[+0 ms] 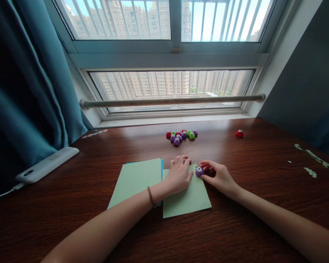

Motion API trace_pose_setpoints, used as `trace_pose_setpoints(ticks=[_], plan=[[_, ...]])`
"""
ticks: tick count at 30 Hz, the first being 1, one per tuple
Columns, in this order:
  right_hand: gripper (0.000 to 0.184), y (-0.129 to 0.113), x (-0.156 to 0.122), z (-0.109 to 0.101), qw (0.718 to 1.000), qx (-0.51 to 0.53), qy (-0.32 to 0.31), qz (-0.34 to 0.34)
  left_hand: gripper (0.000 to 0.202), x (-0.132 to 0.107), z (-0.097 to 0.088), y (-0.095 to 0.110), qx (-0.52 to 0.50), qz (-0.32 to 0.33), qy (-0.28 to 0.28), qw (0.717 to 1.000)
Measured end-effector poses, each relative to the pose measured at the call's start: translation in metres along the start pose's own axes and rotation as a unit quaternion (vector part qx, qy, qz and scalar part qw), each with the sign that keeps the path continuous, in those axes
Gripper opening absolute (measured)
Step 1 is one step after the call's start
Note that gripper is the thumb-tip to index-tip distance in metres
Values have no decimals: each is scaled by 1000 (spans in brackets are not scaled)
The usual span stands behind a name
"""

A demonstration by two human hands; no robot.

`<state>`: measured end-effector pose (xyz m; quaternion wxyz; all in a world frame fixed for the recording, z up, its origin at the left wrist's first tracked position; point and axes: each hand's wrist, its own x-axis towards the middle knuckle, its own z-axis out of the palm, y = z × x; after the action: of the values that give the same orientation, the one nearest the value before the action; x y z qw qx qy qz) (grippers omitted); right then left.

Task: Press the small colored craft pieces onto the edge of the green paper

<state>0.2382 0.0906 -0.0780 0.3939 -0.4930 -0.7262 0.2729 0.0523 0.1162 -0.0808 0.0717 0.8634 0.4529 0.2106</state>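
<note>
One pale green sheet (186, 206) is partly covered by the left hand (179, 175), fingers loosely spread; and here, at the sheet's upper right corner, by the right hand's (220, 179) thumb and fingers, a purple, white-topped figure (199, 172), perhaps snail-shaped, is pinched.

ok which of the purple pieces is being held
The purple piece pinched in the right hand; the other purple ones sit grouped nearer the window.
</note>
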Motion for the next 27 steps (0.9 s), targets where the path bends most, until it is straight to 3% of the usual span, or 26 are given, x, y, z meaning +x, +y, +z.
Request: trace_pose_setpoints(ticks=[9, 16, 19, 23, 27], plan=[[24, 2, -1, 0, 1000, -5, -10, -14, 31, 0, -1, 1, 13, 3, -2, 1000], [34, -2, -5, 0, 991, -105, 6, -81, 36, -1, -9, 8, 34, 11, 45, 998], [39, -6, -10, 0, 972, -187, 23, -137, 43, -4, -15, 12, 47, 73, 72, 994], [30, -11, -13, 1, 938, -297, 9, -179, 47, -7, -18, 15, 44, 183, 34, 982], [19, -16, -13, 2, 897, -394, -20, -198, 47, -8, -16, 16, 48, 224, 10, 973]])
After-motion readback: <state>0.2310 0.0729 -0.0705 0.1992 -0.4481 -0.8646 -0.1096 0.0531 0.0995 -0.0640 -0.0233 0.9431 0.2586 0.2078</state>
